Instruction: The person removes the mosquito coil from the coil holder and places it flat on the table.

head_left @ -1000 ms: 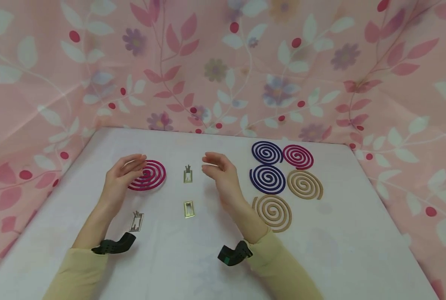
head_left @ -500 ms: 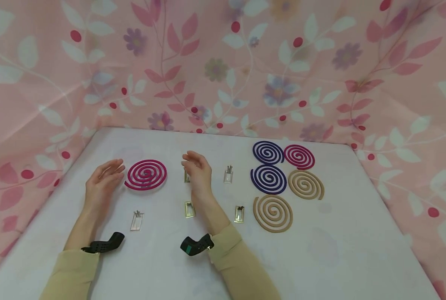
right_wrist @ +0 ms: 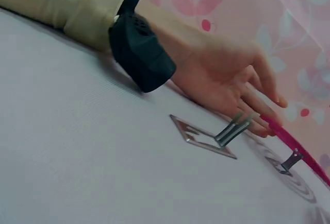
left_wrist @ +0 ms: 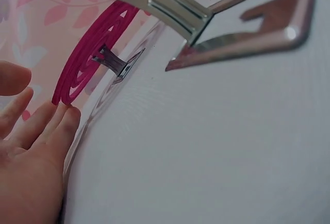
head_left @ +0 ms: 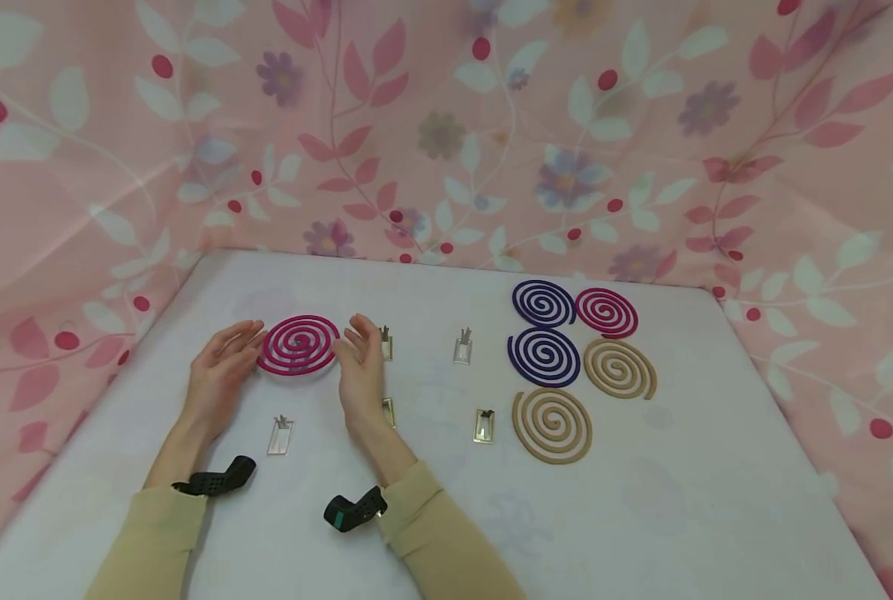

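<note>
A magenta mosquito coil point(head_left: 297, 344) sits raised above the table on a small metal stand point(left_wrist: 111, 62), seen under its middle in the left wrist view. My left hand point(head_left: 220, 375) is at the coil's left edge, its fingertips point(left_wrist: 72, 115) right at the rim with fingers fairly straight. On the opposite side my right hand point(head_left: 360, 385) has its fingers extended beside the coil's right edge. Another metal stand point(head_left: 281, 435), with an upright prong, lies on the table between my forearms. My right hand partly hides two further stands point(head_left: 387, 343).
Two more metal stands point(head_left: 462, 347) lie on the white table point(head_left: 431, 508) right of my right hand. Farther right lie two dark blue coils point(head_left: 544, 357), two tan coils point(head_left: 552, 425) and one magenta coil point(head_left: 606, 312). A pink floral cloth point(head_left: 439, 192) hangs behind.
My right hand has moved left across the table to the magenta coil. My left hand first drew back left off the coil, then came back to its edge. The stands are uncovered on the right.
</note>
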`<state>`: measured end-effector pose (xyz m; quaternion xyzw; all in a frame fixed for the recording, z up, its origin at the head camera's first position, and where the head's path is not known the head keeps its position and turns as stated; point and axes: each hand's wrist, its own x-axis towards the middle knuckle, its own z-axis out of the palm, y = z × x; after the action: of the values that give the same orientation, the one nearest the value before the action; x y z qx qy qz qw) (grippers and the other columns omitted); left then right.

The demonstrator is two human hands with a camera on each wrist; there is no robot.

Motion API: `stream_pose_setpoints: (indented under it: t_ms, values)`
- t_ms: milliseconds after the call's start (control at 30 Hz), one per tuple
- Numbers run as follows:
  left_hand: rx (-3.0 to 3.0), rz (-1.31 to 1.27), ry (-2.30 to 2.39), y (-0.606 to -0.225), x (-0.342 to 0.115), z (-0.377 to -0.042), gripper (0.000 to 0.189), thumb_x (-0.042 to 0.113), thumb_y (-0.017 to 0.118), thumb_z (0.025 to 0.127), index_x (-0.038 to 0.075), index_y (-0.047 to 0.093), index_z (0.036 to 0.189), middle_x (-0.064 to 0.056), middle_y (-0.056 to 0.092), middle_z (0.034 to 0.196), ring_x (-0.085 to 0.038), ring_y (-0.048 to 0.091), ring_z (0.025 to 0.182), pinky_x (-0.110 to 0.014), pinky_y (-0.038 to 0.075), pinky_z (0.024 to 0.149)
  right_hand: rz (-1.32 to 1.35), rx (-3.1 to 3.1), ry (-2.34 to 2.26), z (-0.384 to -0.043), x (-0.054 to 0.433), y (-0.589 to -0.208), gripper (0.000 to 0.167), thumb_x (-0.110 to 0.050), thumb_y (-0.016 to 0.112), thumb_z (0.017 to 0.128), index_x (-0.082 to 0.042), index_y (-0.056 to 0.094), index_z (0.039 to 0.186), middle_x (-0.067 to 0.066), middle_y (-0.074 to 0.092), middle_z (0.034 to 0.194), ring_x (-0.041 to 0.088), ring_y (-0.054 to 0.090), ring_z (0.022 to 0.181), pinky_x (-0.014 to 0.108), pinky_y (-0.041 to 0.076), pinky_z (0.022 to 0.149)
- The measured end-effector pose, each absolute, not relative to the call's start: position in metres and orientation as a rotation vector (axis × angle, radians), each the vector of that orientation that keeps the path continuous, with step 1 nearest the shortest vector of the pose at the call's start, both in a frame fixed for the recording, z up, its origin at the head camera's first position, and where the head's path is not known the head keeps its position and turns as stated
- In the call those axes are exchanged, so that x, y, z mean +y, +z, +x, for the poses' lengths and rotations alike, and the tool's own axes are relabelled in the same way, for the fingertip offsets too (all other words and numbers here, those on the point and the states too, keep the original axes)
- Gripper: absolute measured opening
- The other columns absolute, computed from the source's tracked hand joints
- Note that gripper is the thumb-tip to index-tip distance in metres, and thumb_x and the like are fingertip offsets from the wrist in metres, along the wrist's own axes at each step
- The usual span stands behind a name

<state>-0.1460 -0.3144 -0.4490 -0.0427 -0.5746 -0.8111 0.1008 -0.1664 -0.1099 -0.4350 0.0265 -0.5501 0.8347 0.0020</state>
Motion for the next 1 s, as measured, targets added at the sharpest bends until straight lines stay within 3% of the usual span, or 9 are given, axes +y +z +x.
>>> stream_pose_setpoints:
  t_ms: [133,233,367,633,800,1000]
  values:
    - [-1.711,-0.137,-2.408,-0.45,-0.316,-0.147,0.045,-0.003,0.044,0.103,-0.006,0.036,0.147,-0.002,0.058,0.14,-0.008,0.055,0.128,-0.015,0.047,0.101,0.085,-1.772,2.657,-0.163,-0.117,-0.44,0.057,-0.014,0.057,0.098,-0.016,0.035,0.151,0.011,0.034,0.155,0.026,0.035,0.144,0.039,0.032,0.12]
    - [-1.72,-0.108,-2.414,-0.45,-0.316,-0.147,0.046,-0.002,0.045,0.102,-0.005,0.036,0.148,-0.001,0.057,0.14,-0.008,0.055,0.128,-0.015,0.047,0.1,0.057,-1.84,2.675,-0.162,-0.117,-0.442,0.061,-0.018,0.06,0.098,-0.02,0.033,0.153,0.006,0.031,0.157,0.023,0.032,0.147,0.037,0.031,0.12]
    - [-1.749,-0.075,-2.42,-0.45,-0.315,-0.146,0.048,0.001,0.047,0.103,-0.002,0.035,0.149,-0.001,0.056,0.141,-0.005,0.055,0.128,-0.014,0.046,0.1,0.026,-1.862,2.688,-0.164,-0.115,-0.447,0.062,-0.02,0.063,0.096,-0.021,0.036,0.151,-0.001,0.031,0.156,0.021,0.029,0.148,0.039,0.031,0.12]
    - [-1.629,-0.105,-2.592,-0.452,-0.314,-0.145,0.048,-0.002,0.04,0.104,0.0,0.03,0.151,-0.002,0.055,0.14,-0.004,0.055,0.128,-0.016,0.046,0.102,-0.032,-1.817,2.79,-0.169,-0.112,-0.452,0.063,-0.023,0.066,0.092,-0.018,0.041,0.15,0.001,0.036,0.156,0.023,0.032,0.147,0.048,0.03,0.12]
    - [-1.627,-0.118,-2.643,-0.451,-0.313,-0.145,0.053,-0.001,0.039,0.105,0.001,0.021,0.154,-0.013,0.038,0.153,-0.005,0.053,0.13,-0.019,0.046,0.104,-0.011,-1.723,2.885,-0.173,-0.111,-0.452,0.058,-0.017,0.064,0.093,-0.011,0.044,0.147,0.008,0.04,0.152,0.024,0.047,0.135,0.044,0.038,0.115]
    - [-1.609,-0.127,-2.686,-0.449,-0.316,-0.146,0.054,0.0,0.038,0.105,0.005,0.02,0.155,-0.019,0.02,0.161,-0.009,0.049,0.134,-0.021,0.044,0.106,0.02,-1.641,2.957,-0.176,-0.111,-0.452,0.054,-0.013,0.063,0.093,-0.006,0.047,0.144,0.009,0.046,0.145,0.013,0.056,0.114,0.04,0.047,0.107]
